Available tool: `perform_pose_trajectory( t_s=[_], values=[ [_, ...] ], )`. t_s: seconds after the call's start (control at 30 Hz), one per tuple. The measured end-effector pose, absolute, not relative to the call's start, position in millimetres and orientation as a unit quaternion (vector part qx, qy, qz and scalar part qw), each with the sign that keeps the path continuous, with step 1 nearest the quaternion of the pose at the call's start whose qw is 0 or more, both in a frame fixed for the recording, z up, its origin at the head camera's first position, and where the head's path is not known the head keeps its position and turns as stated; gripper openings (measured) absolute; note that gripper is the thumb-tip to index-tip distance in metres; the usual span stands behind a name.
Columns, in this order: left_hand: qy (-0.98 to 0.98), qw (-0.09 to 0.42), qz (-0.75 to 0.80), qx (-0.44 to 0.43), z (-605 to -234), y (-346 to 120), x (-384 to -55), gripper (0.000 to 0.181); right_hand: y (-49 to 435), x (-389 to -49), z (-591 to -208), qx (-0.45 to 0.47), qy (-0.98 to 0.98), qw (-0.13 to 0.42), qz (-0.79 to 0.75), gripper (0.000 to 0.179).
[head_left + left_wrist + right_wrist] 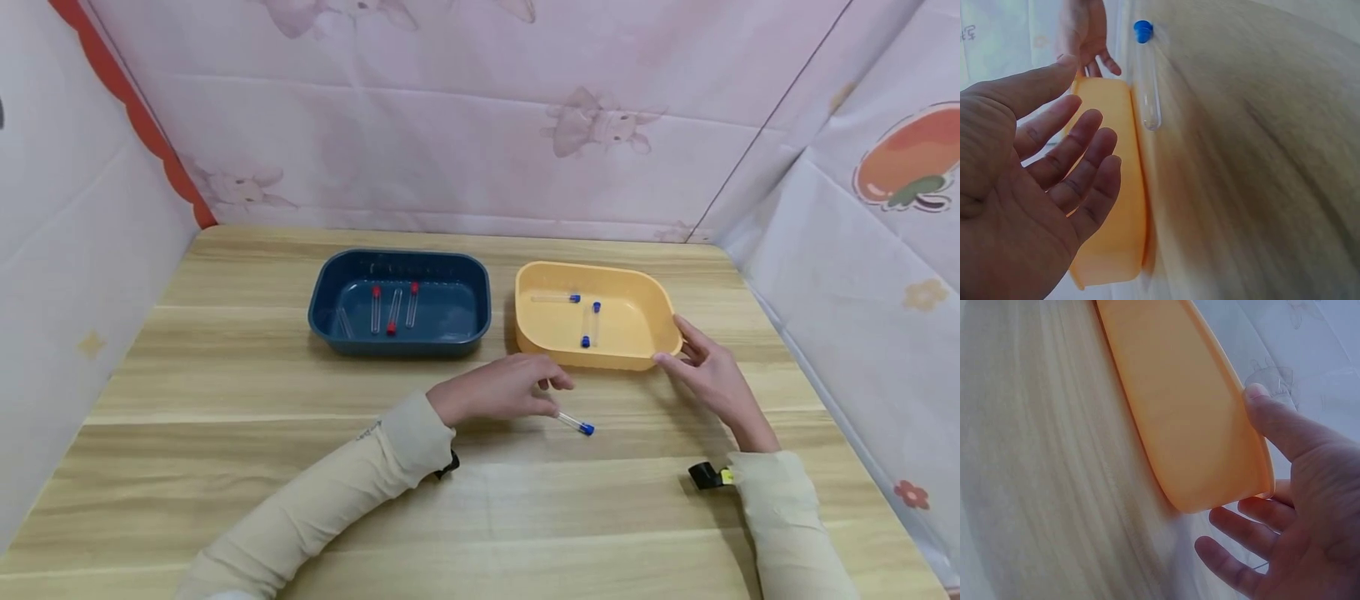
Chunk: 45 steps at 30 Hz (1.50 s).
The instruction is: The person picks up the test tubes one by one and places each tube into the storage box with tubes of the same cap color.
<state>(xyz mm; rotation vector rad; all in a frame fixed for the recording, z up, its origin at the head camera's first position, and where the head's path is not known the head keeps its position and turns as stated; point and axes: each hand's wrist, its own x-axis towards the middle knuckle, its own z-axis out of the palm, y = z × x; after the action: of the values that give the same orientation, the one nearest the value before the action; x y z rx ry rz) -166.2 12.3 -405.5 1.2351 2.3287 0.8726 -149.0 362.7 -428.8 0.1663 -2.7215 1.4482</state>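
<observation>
A clear test tube with a blue cap (576,424) lies on the table in front of the yellow basin (577,358). My left hand (513,387) hovers at its uncapped end; in the left wrist view the fingers are loosely bent and apart from the tube (1149,87). At the basin's front right corner, my right hand (712,375) holds the rim, thumb on the front and fingers around the end. Three blue-capped tubes (555,298) lie inside this basin. To the left, the dark blue basin (397,347) contains red-capped tubes (376,312).
Both basins stand side by side toward the back of the wooden table (525,517). A printed cloth wall (450,150) rises behind them, with more cloth at both sides. A black strap piece (705,476) shows at the right wrist.
</observation>
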Motion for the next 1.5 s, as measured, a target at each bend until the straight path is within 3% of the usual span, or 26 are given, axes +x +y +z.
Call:
perform_pose_trajectory(
  t_s=[0.87,1.5],
  values=[
    [0.856,0.155,0.179,0.46,-427,32,-162,0.019,361,-148,-429,0.062,-0.881,0.036,0.468,0.08],
    [0.872,0.188,0.204,0.405,-422,39,-134,0.029,360,-148,-427,0.062,-0.882,0.034,0.466,0.079]
  ],
)
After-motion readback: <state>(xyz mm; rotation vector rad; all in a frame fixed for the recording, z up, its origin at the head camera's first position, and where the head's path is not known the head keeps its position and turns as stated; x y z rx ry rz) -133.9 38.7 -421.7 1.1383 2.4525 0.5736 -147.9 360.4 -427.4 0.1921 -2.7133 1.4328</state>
